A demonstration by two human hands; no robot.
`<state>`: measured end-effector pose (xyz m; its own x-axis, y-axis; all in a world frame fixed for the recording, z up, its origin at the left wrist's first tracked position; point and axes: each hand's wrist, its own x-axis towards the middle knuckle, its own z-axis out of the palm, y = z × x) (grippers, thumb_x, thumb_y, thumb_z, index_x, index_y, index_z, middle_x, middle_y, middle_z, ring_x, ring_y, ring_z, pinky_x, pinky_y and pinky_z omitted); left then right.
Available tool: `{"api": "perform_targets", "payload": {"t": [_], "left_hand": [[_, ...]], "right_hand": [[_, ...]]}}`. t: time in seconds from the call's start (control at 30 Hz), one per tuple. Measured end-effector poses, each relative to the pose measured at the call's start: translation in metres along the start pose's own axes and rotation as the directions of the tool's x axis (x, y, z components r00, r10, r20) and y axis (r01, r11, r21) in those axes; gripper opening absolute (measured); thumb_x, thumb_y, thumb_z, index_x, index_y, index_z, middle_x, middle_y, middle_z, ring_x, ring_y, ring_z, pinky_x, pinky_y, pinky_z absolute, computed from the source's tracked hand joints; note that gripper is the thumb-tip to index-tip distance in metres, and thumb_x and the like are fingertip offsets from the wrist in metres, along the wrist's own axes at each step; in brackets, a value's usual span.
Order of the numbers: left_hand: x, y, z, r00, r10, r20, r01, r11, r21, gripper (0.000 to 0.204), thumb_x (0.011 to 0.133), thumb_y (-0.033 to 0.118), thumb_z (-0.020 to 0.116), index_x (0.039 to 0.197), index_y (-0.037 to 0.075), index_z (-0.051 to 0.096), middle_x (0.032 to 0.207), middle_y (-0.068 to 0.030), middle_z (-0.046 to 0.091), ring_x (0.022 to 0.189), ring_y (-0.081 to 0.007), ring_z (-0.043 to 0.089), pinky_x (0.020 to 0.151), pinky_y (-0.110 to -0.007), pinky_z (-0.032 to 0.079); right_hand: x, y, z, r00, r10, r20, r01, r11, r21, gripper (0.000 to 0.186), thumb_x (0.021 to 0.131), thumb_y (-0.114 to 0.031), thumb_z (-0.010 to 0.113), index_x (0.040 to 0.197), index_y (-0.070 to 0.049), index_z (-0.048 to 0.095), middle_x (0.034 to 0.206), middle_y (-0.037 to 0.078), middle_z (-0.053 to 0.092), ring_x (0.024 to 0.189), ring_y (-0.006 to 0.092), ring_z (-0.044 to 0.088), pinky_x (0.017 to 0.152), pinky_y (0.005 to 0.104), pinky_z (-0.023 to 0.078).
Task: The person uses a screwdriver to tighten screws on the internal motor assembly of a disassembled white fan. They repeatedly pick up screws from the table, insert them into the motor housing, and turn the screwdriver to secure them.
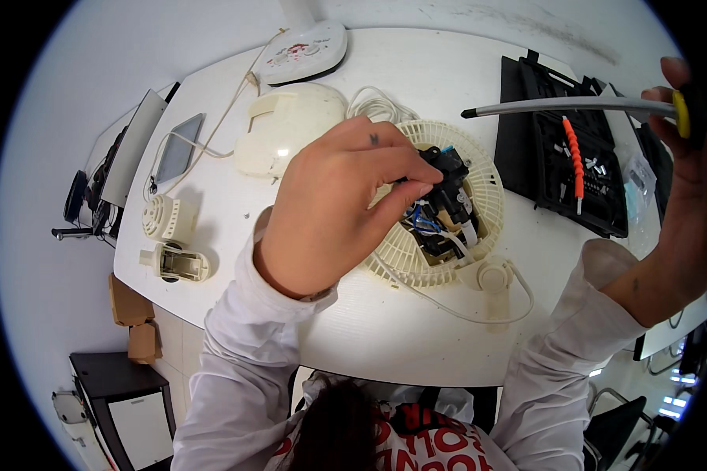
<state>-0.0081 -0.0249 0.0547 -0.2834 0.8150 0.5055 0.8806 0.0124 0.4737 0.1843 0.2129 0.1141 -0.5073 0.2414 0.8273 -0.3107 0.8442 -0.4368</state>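
"Any marks on the left hand [346, 188]?"
"A small dark one [374, 140], near the base of the fingers [407, 163]."
"The right hand [683, 161]?"
"A faint one [636, 284], well behind its fingers."
"Clothing?"
"Loose, creased white sleeves [243, 369], cuffs ending behind the fingers; farther back, a white top [428, 451] with bold red lettering."

At the left of the frame, you have a flat grey tablet-like device [179, 147]. Lower left, you see brown cardboard boxes [129, 301] above a dark cabinet [119, 372] with a white front. Lower right, you see a black chair [617, 428]; upper right, a scuffed white wall [518, 17].
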Motion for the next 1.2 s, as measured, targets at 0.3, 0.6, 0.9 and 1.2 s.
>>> {"api": "perform_targets", "payload": {"t": [0.3, 0.6, 0.9, 1.2], "left_hand": [[-0.001, 0.004, -0.01, 1.0, 0.019, 0.001, -0.019, 0.996, 0.089, 0.031, 0.076, -0.002, 0.075, 0.106, 0.007, 0.076, 0.093, -0.0078, 0.071, 0.081, -0.0182, 0.062, 0.069, -0.029, 0.05], [0.001, 0.001, 0.0, 0.999, -0.03, -0.026, 0.03, 1.0, 0.003, 0.019, 0.074, 0.004, 0.081, 0.092, 0.006, 0.075, 0.075, -0.0026, 0.059, 0.069, -0.0143, 0.056, 0.061, -0.027, 0.044], [0.001, -0.004, 0.005, 0.997, 0.017, -0.073, -0.015, 1.0, 0.02, 0.011, 0.074, 0.01, 0.077, 0.083, 0.009, 0.07, 0.071, -0.0012, 0.059, 0.072, -0.0218, 0.06, 0.061, -0.036, 0.047], [0.003, -0.001, 0.001, 0.999, 0.01, -0.037, -0.01, 1.0, -0.002, 0.016, 0.075, 0.003, 0.079, 0.09, 0.004, 0.075, 0.072, -0.0035, 0.057, 0.068, -0.0154, 0.055, 0.061, -0.028, 0.045]], "right_hand": [[-0.001, -0.002, 0.001, 1.0, 0.004, 0.007, -0.004, 1.0, 0.005, 0.045, 0.094, -0.024, 0.066, 0.128, 0.001, 0.053, 0.109, 0.016, 0.066, 0.089, 0.0246, 0.07, 0.075, 0.0313, 0.058], [-0.004, -0.002, 0.011, 1.0, 0.012, 0.027, -0.013, 0.999, 0.04, 0.045, 0.093, -0.024, 0.067, 0.128, 0.001, 0.053, 0.107, 0.016, 0.066, 0.088, 0.0247, 0.07, 0.074, 0.0314, 0.058], [-0.006, -0.005, 0.024, 0.999, 0.019, 0.042, -0.022, 0.997, 0.072, 0.046, 0.092, -0.023, 0.068, 0.127, 0.002, 0.052, 0.106, 0.016, 0.066, 0.086, 0.0249, 0.07, 0.072, 0.0314, 0.058], [-0.004, -0.006, 0.027, 0.999, 0.014, 0.046, -0.018, 0.996, 0.083, 0.047, 0.091, -0.022, 0.07, 0.127, 0.002, 0.052, 0.105, 0.016, 0.066, 0.085, 0.025, 0.07, 0.071, 0.0315, 0.058]]}}
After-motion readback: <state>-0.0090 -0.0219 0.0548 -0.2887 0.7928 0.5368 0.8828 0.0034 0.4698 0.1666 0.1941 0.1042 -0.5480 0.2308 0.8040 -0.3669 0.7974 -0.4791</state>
